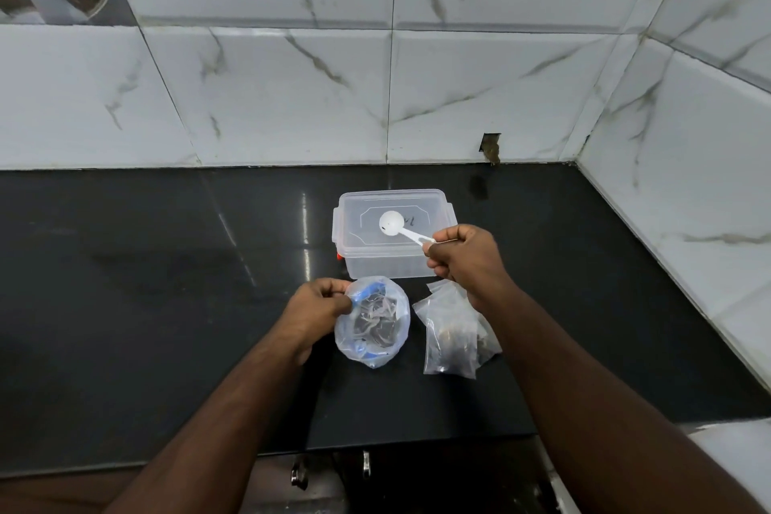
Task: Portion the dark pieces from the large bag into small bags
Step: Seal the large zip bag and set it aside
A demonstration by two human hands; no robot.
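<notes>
The big bag (372,323) with dark pieces (375,329) inside sits open near the middle of the black worktop (146,284). The left hand (317,307) pinches its rim. Just to its right lie small bags (454,330), some with dark bits in them. The right hand (467,259) grips a white scoop (394,226) by the handle, over a shut clear box (392,234) behind the bags.
</notes>
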